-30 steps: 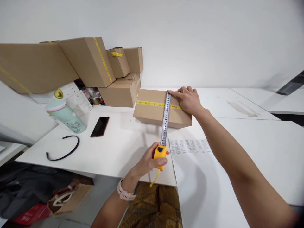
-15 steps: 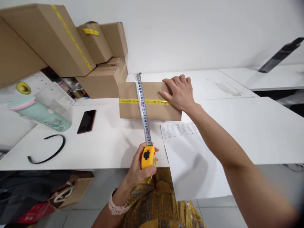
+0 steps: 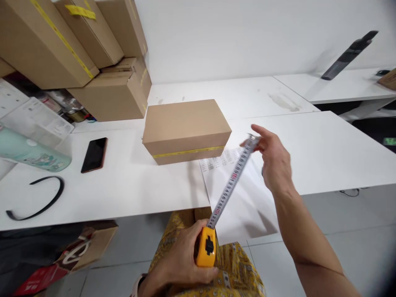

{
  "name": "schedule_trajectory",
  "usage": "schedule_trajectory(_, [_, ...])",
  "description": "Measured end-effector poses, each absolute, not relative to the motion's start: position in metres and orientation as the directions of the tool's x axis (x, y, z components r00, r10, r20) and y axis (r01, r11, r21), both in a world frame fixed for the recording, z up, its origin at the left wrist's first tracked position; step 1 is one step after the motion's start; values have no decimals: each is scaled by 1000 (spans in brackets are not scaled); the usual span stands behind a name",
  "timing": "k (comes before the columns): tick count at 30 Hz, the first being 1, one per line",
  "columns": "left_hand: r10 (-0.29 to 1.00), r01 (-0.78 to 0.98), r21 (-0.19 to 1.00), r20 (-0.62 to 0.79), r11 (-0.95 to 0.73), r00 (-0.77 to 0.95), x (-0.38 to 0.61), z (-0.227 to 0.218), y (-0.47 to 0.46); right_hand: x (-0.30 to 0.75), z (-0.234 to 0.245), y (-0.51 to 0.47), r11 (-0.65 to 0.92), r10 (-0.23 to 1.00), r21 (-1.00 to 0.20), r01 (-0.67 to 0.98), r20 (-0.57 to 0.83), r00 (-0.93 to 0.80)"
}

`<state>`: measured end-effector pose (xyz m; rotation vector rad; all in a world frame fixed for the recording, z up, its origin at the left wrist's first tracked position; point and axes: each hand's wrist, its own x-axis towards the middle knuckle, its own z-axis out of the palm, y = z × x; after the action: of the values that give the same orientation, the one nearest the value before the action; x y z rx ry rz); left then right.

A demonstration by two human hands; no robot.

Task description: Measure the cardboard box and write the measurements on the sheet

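Note:
My left hand (image 3: 182,251) is wrapped around a yellow tape measure (image 3: 206,247) low in front of me. Its silver blade (image 3: 232,183) is pulled out, slanting up and right over the printed paper. My right hand (image 3: 275,161) is beside the blade's hooked end, index finger stretched out and fingers apart; part of the fingers lies behind the blade, so any contact is unclear. A closed cardboard box (image 3: 187,128) with yellow tape along its front side rests on the white table, left of my right hand. The paper (image 3: 244,206) overhangs the table's front edge.
Stacked cardboard boxes (image 3: 108,97) stand at the back left. A phone (image 3: 94,154), a mint-green bottle (image 3: 37,152) and a black curved band (image 3: 46,198) lie on the left of the table (image 3: 309,161). A dark upright object (image 3: 348,55) stands at the far right.
My right hand has left the box and moved to the tape blade's end. The blade has swung off the box to the right. The box now shows its broad top, with the taped side facing me.

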<state>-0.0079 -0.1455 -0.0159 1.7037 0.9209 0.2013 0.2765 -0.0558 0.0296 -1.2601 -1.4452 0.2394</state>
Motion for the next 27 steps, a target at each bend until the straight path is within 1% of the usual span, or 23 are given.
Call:
schedule_trajectory(1, [630, 512, 856, -356, -78, 690, -6, -15, -147, 284, 31, -69, 377, 803, -801, 465, 533, 266])
schedule_trajectory(3, [572, 531, 843, -394, -88, 720, -3, -15, -150, 295, 30, -93, 316, 828, -881, 353, 438, 349])
schedule_trajectory(5, [554, 520, 852, -403, -65, 728, 0, -18, -152, 297, 24, -115, 270, 830, -919, 287, 373, 415])
schedule_trajectory(7, [585, 504, 864, -404, -9, 703, 3, -22, -153, 288, 12, -136, 242, 854, -933, 266, 335, 398])
schedule_trajectory(9, [641, 464, 885, -378, 37, 668, 8, -26, -154, 270, 1, -153, 246, 907, -921, 303, 329, 264])
schedule_trajectory(12, [719, 381, 924, -293, 42, 630, 13, -27, -154, 249, -11, -165, 343, 928, -832, 436, 372, -19])
schedule_trajectory(13, [747, 366, 930, -262, 27, 611, 13, -26, -153, 250, -14, -164, 351, 925, -794, 495, 377, -52])
schedule_trajectory(14, [779, 362, 932, -231, 5, 583, 12, -26, -152, 256, -16, -160, 317, 928, -757, 572, 372, -22])
schedule_trajectory(15, [813, 372, 928, -200, -22, 547, 9, -25, -150, 267, -18, -152, 230, 930, -720, 655, 360, 70])
schedule_trajectory(16, [850, 395, 917, -167, -51, 499, 4, -24, -146, 282, -20, -142, 83, 916, -680, 729, 341, 213])
schedule_trajectory(17, [888, 430, 899, -133, -78, 440, -1, -22, -141, 299, -22, -129, -94, 867, -627, 774, 331, 373])
schedule_trajectory(18, [922, 479, 872, -99, -100, 374, -7, -20, -135, 318, -24, -115, -261, 810, -570, 779, 310, 498])
schedule_trajectory(19, [951, 544, 831, -67, -115, 303, -14, -18, -127, 336, -27, -101, -386, 771, -516, 765, 275, 575])
schedule_trajectory(20, [973, 627, 770, -36, -117, 226, -20, -15, -118, 352, -29, -87, -472, 754, -465, 749, 227, 616])
schedule_trajectory(22, [996, 808, 583, 27, -87, 88, -32, -10, -98, 374, -34, -62, -571, 753, -378, 729, 113, 648])
schedule_trajectory(23, [998, 883, 465, 55, -63, 43, -37, -7, -88, 380, -37, -53, -588, 765, -340, 734, 64, 641])
schedule_trajectory(25, [996, 968, 247, 90, -39, 18, -46, -5, -71, 385, -41, -39, -569, 804, -284, 771, 2, 594])
schedule_trajectory(27, [993, 992, 103, 107, -68, 57, -54, -6, -59, 387, -46, -32, -504, 853, -271, 820, -11, 521])
